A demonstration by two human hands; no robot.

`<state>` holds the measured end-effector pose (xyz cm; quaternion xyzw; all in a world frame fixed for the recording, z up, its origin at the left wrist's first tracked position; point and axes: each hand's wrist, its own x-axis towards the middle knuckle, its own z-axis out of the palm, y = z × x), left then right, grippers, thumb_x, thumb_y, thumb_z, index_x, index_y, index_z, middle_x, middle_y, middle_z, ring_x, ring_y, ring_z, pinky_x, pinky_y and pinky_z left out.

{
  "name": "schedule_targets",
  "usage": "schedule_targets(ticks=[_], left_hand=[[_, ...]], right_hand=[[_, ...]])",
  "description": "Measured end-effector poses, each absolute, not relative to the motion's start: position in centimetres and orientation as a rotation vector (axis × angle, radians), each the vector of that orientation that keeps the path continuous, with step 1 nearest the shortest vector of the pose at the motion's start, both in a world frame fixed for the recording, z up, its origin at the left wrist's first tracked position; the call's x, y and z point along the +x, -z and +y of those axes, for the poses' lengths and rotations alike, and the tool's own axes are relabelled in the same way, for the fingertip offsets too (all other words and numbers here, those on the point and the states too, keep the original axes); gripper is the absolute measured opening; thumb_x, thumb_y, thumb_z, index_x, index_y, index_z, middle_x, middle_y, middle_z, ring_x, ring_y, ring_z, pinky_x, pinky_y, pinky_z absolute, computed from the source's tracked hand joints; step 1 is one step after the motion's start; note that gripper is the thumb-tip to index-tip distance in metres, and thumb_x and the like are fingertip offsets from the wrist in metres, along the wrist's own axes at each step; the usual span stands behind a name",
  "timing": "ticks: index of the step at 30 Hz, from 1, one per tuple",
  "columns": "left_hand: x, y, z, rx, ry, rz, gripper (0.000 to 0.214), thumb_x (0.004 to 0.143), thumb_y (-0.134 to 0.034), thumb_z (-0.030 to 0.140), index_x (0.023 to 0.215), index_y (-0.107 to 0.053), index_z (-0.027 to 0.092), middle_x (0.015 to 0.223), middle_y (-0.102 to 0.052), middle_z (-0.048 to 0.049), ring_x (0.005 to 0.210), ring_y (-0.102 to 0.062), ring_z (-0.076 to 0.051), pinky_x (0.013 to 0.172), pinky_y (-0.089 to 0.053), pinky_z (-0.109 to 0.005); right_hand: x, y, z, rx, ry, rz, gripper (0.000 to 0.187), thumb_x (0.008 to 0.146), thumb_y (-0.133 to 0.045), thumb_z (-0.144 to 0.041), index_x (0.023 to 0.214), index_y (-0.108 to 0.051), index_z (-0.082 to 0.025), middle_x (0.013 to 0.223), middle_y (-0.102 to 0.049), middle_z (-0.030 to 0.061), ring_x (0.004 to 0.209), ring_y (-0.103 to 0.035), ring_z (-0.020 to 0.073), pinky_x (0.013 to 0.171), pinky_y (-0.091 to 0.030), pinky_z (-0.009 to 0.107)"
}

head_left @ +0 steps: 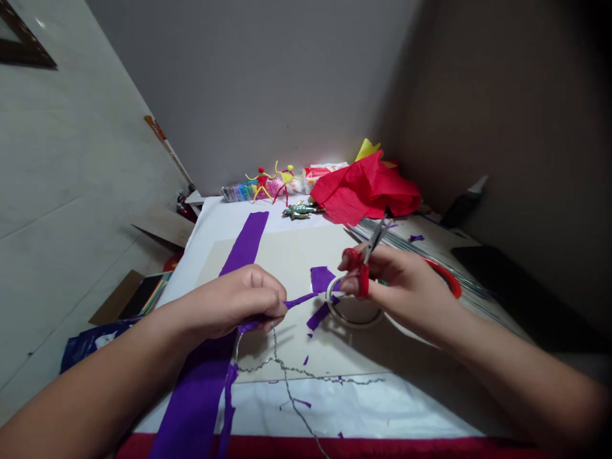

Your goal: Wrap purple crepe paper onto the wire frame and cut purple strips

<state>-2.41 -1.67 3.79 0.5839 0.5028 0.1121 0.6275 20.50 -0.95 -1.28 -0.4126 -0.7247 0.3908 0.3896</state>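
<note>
My left hand [251,296] is closed, pinching a narrow purple crepe paper strip [301,299] and the top of a twisted wire figure [282,364]. The figure's thin silvery limbs hang below my fingers, and a purple strip dangles from one bend. In my right hand [396,274] are small scissors [366,264] with red handles. Their blades point up and away, apart from the strip. Beneath that hand lies a white ring [356,324], perhaps a tape roll, partly hidden. A long purple paper band [198,389] runs under my left forearm.
A pale board [287,252] lies on the white-covered table, with purple scraps [321,278] scattered about. Further back are two small wire figures [287,178], crumpled red paper [368,188] and a foil-like piece [299,210]. Metal wires [406,241] extend along the right. A wall stands behind.
</note>
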Motion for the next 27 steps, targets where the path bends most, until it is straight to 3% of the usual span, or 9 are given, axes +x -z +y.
schedule_targets(ticks=[2,5,11,18,27], left_hand=[[-2.2,-3.2,-1.5,1.355,-0.212,1.136,0.021,0.064,-0.051,0.019,0.044,-0.051,0.015,0.036,-0.039,0.0057,0.033,-0.023,-0.004,0.033,-0.013,-0.020],[-1.9,-2.4,-1.2,1.377,-0.156,1.097,0.022,0.068,-0.050,0.018,0.046,-0.051,0.015,0.038,-0.037,0.0068,0.036,-0.023,-0.005,0.036,-0.015,-0.019],[-1.9,-2.4,-0.8,1.456,-0.061,0.961,0.022,0.073,-0.055,0.022,0.052,-0.053,0.014,0.044,-0.040,0.0064,0.042,-0.028,-0.006,0.041,-0.018,-0.020],[-2.3,-2.5,-0.4,1.546,-0.236,0.991,0.015,0.072,-0.060,0.023,0.078,-0.065,0.010,0.062,-0.054,0.0025,0.057,-0.042,-0.008,0.055,-0.032,-0.019],[-1.9,-2.6,-1.0,1.534,-0.349,1.045,0.022,0.072,-0.061,0.023,0.089,-0.068,0.011,0.051,-0.040,0.0073,0.047,-0.029,-0.006,0.045,-0.022,-0.019]], right_hand=[[19.8,1.2,-1.4,-0.960,-1.271,-1.720,0.023,0.073,-0.068,-0.030,0.091,-0.058,-0.021,0.085,-0.068,0.0022,0.080,-0.064,0.0175,0.070,-0.051,0.028],[18.7,1.4,-2.0,-0.896,-1.423,-1.674,0.024,0.069,-0.070,-0.025,0.089,-0.058,-0.020,0.085,-0.066,0.0025,0.079,-0.064,0.0172,0.072,-0.053,0.030],[18.1,1.7,-2.3,-0.891,-1.489,-1.506,0.021,0.069,-0.069,-0.017,0.086,-0.057,-0.019,0.070,-0.063,-0.0013,0.068,-0.063,0.0141,0.069,-0.052,0.029],[19.1,1.9,-1.6,-0.917,-1.331,-1.386,0.026,0.066,-0.075,-0.023,0.086,-0.060,-0.021,0.079,-0.064,0.0004,0.074,-0.062,0.0143,0.067,-0.052,0.026],[19.2,2.3,-1.2,-0.934,-1.482,-1.222,0.031,0.063,-0.077,-0.021,0.091,-0.062,-0.021,0.068,-0.061,-0.0038,0.065,-0.058,0.0089,0.060,-0.045,0.020]])
